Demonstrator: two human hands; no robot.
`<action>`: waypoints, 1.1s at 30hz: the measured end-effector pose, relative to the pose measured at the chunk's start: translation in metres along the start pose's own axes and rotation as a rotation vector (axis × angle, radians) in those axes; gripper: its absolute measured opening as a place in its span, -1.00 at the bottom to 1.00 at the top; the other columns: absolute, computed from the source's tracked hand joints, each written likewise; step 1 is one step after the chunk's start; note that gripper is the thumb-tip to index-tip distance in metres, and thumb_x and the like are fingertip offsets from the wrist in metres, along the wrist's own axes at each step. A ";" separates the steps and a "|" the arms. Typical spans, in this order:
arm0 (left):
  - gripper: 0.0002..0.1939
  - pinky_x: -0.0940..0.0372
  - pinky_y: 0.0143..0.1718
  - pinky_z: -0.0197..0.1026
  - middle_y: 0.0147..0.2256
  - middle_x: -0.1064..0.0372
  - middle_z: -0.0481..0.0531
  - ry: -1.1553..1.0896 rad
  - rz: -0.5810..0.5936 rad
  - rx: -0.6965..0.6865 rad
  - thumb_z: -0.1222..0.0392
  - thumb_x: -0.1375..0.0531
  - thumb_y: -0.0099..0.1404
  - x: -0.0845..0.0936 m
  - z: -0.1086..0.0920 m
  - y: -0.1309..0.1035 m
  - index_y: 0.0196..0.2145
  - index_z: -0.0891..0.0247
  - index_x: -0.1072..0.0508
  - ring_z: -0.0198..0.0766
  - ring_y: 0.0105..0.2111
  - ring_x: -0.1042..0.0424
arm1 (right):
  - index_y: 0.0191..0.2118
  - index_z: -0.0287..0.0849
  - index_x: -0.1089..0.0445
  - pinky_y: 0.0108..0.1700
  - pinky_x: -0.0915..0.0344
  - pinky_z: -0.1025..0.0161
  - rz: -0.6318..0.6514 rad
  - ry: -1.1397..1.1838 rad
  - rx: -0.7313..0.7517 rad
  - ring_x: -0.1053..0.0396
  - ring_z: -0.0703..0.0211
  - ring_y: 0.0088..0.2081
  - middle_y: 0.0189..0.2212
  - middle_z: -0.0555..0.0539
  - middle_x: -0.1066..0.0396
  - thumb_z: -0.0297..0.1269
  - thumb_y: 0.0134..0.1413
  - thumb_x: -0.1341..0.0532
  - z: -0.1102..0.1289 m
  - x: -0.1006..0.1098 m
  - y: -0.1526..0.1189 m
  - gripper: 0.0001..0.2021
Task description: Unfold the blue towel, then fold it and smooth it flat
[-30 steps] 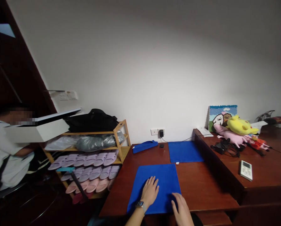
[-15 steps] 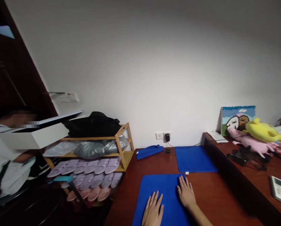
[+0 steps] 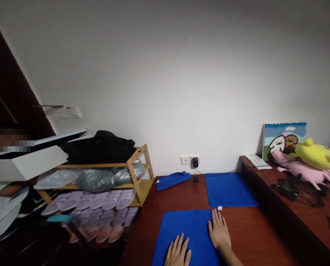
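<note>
A blue cloth (image 3: pixel 192 225) is spread flat on the reddish-brown desk (image 3: pixel 253 232), its lower part running out of view. On its left half rests my left hand (image 3: pixel 178 253), palm down with fingers apart, cut off by the bottom edge. My right hand (image 3: pixel 219 231) lies flat with fingers stretched across the cloth's right edge. Beyond it, a second blue cloth (image 3: pixel 230 190) with a small white tag (image 3: pixel 219 208) is laid out flat. Toward the wall sits a folded blue cloth (image 3: pixel 173 181).
Left of the desk stands a wooden rack (image 3: pixel 138 181) with purple slippers (image 3: pixel 109 199) and a black bag (image 3: pixel 98 147). A person (image 3: pixel 4 207) is beside a white box (image 3: pixel 40 159). A raised ledge on the right holds plush toys (image 3: pixel 303 170) and cables (image 3: pixel 306 192). A charger (image 3: pixel 195 162) plugs into the wall.
The view has turned slightly to the right and up, so the rack and person sit further left. Both hands remain flat on the cloth.
</note>
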State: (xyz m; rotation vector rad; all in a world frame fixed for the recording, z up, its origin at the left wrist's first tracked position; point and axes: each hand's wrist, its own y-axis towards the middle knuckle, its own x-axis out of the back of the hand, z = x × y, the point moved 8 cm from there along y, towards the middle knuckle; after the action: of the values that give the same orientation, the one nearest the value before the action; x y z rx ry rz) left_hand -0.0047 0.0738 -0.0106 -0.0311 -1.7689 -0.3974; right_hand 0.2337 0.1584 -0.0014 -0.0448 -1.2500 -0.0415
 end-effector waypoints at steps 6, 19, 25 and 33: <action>-0.50 -0.18 0.34 0.08 0.32 -0.27 0.01 -0.080 -0.066 -0.011 -0.01 0.13 0.53 0.029 -0.057 0.070 0.25 0.06 -0.40 -0.09 0.32 -0.24 | 0.48 -0.29 0.21 0.49 0.30 0.01 0.033 -0.027 -0.002 0.34 0.07 0.49 0.48 0.02 0.30 -0.01 0.35 0.30 0.000 0.005 -0.002 -0.29; -0.32 0.12 0.44 0.11 0.45 0.13 0.06 0.066 0.133 0.183 -0.20 0.20 0.51 0.020 0.057 0.083 0.44 0.13 -0.02 -0.08 0.45 0.11 | 0.49 -0.25 0.27 0.49 0.34 0.03 0.053 -0.043 -0.021 0.39 0.09 0.50 0.49 0.04 0.36 0.04 0.36 0.32 -0.004 0.000 -0.001 -0.28; -0.28 0.05 0.41 0.06 0.45 0.13 0.11 0.089 0.070 0.217 -0.22 0.22 0.50 0.030 0.102 0.068 0.44 0.22 -0.01 -0.07 0.44 0.07 | 0.49 -0.26 0.28 0.49 0.35 0.02 0.067 -0.049 -0.025 0.39 0.08 0.50 0.49 0.01 0.36 0.03 0.37 0.30 -0.003 0.001 0.000 -0.29; -0.31 0.10 0.42 0.06 0.46 0.12 0.12 0.051 0.044 0.222 -0.17 0.21 0.51 0.025 0.097 0.070 0.44 0.23 -0.03 -0.08 0.45 0.09 | 0.49 -0.21 0.31 0.49 0.32 0.04 0.106 -0.071 -0.022 0.42 0.13 0.50 0.49 0.06 0.39 0.02 0.38 0.37 -0.007 0.019 -0.021 -0.31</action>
State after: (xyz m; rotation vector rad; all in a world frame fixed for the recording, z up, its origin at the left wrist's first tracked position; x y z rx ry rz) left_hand -0.0859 0.1621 0.0132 0.0966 -1.7495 -0.1675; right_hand 0.2450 0.1367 0.0149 -0.1325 -1.3164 0.0391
